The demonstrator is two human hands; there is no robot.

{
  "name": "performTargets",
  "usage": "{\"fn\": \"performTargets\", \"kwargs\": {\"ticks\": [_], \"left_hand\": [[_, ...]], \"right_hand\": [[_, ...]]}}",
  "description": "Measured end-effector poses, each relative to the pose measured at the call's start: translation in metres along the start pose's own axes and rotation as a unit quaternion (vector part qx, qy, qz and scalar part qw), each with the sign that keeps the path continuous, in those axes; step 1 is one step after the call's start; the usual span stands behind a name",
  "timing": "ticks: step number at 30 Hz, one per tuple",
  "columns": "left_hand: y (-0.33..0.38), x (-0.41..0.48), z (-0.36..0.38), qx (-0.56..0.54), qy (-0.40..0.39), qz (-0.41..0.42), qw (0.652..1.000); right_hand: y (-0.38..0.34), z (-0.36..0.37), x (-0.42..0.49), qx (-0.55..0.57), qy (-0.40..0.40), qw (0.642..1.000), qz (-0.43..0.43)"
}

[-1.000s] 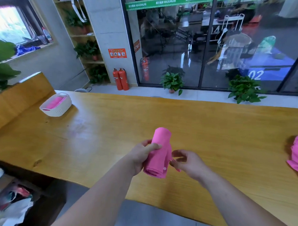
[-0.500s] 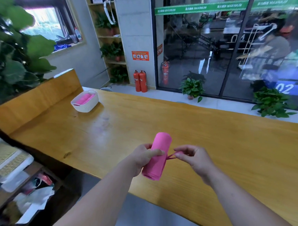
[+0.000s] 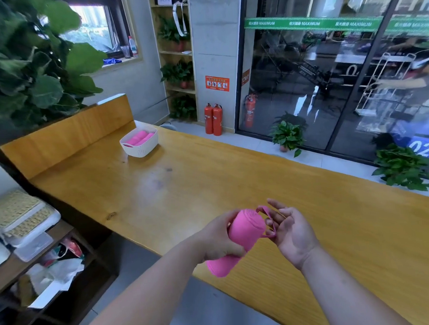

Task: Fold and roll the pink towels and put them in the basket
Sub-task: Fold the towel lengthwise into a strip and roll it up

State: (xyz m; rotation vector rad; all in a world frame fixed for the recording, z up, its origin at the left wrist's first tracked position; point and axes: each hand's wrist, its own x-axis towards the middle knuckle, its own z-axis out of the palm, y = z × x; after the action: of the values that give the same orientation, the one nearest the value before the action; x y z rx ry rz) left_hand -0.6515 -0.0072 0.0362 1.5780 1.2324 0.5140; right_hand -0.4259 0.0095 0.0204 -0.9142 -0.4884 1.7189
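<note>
Head view. Your left hand [image 3: 218, 237] grips the rolled pink fabric towel [image 3: 240, 239] around its middle, fingers curled. It holds the roll tilted in the air above the near edge of the long yellow wooden table [image 3: 209, 177]. Your right hand [image 3: 291, 232] is spread, fingers fairly straight, with the towel's thin pink elastic loop [image 3: 269, 216] stretched over them beside the roll's upper end. The white slotted plastic basket [image 3: 140, 145], already holding pink rolls, stands well apart at the table's far left corner.

Risk, in my judgement: the loop slips off your fingers before it clears the end, and the roll loosens.

Half a second ago the right hand pinched the loop. Now it is opened inside the loop, and the roll leans further.
</note>
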Motion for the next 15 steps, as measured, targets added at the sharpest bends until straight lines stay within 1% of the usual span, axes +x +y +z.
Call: {"fn": "performTargets", "kwargs": {"ticks": [2,3,6,10,12,15], "left_hand": [[-0.001,-0.005,-0.001,0.13,0.004,0.031,0.991],[-0.003,-0.007,-0.002,0.174,0.012,0.042,0.984],[-0.012,-0.014,-0.005,0.238,0.051,0.051,0.969],[-0.016,-0.023,-0.024,0.255,0.102,0.009,0.962],[-0.015,-0.027,-0.037,0.226,0.123,-0.02,0.966],[-0.019,-0.034,-0.05,0.161,0.141,-0.065,0.975]], "right_hand": [[0.001,0.011,0.0,-0.041,-0.021,0.999,0.002],[0.002,0.018,0.0,-0.077,-0.029,0.997,-0.003],[0.006,0.037,-0.005,-0.186,-0.05,0.98,-0.04],[0.014,0.061,-0.017,-0.288,-0.078,0.949,-0.104],[0.021,0.072,-0.025,-0.312,-0.093,0.938,-0.118],[0.036,0.085,-0.034,-0.311,-0.087,0.937,-0.131]]}}
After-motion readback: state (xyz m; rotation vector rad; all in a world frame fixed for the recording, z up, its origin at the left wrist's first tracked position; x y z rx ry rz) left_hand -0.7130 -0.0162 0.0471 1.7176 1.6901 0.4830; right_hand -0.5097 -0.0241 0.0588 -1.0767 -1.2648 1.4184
